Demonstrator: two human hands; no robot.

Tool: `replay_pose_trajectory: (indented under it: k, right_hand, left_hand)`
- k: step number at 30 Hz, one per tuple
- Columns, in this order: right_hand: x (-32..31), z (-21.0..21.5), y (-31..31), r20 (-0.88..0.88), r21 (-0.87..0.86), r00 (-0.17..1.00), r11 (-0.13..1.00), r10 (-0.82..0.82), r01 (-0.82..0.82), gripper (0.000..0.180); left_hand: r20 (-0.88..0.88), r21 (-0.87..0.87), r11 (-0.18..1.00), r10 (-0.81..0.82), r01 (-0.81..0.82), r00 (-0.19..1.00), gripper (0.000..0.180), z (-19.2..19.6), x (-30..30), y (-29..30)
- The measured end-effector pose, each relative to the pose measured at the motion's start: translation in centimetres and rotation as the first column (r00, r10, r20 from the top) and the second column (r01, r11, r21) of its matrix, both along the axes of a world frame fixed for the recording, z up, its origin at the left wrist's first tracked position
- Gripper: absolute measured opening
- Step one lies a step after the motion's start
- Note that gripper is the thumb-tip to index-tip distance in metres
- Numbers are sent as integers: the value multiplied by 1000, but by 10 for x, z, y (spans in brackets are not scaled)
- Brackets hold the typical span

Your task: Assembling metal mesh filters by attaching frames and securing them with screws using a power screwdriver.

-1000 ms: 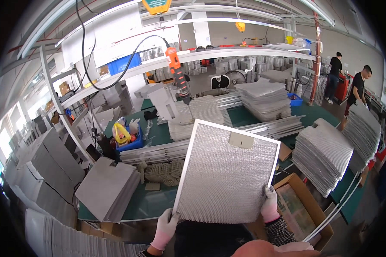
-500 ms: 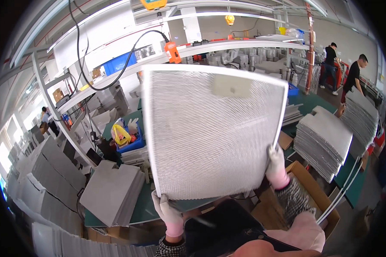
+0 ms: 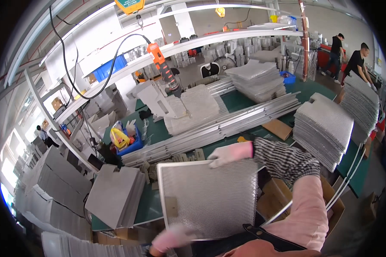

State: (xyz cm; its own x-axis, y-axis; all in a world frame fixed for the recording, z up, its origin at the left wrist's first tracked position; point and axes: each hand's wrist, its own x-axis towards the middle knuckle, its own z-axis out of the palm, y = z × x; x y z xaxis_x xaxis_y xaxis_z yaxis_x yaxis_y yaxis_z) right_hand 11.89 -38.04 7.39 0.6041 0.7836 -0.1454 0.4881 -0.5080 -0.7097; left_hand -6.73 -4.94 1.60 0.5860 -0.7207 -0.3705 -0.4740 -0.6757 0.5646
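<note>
A square mesh filter panel (image 3: 210, 197) with a thin white frame leans low in front of me, close to my body. A small greyish patch (image 3: 171, 206) lies near its left edge. My right hand (image 3: 229, 154), in a white-and-pink glove, reaches across and grips the panel's top edge, fingers bent over it. My left hand (image 3: 176, 237), gloved too, is at the lower left corner, smeared by motion; its grip cannot be made out. Beyond the panel, an orange electric screwdriver (image 3: 163, 64) hangs from a cable over the green table.
Long metal frame strips (image 3: 218, 128) lie across the green table (image 3: 152, 205). Mesh stacks stand at right (image 3: 324, 128) and at back (image 3: 257, 79); flat panels (image 3: 113, 195) are piled at left. A blue bin (image 3: 133, 141) holds a yellow item. Two people (image 3: 358, 64) stand far right.
The panel has come down toward my body and turned, its patch passing from upper right to lower left. My right hand has shifted from its right side to the top edge.
</note>
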Motion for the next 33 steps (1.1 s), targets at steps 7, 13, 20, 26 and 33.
replay_pose_trajectory:
  k: [7,13,20,26,33]
  right_hand:
    - [-6,26,94,117,-177,902,902,416,-394,45]
    - [-15,42,36,110,-348,952,908,286,-233,39]
    - [-14,37,23,-25,-278,999,960,34,-39,37]
    - [-20,31,-8,-172,-169,984,985,-40,10,30]
    - [-42,24,-6,173,-42,985,999,26,-19,35]
  left_hand:
    - [685,-280,921,388,-269,616,29,73,82,-19]
    - [541,-320,864,504,-389,673,24,63,71,3]
    - [644,-402,896,423,-188,638,26,50,109,-40]
    - [713,-289,917,399,-276,577,34,44,113,-56]
    - [389,-424,902,261,-80,883,28,71,126,-70]
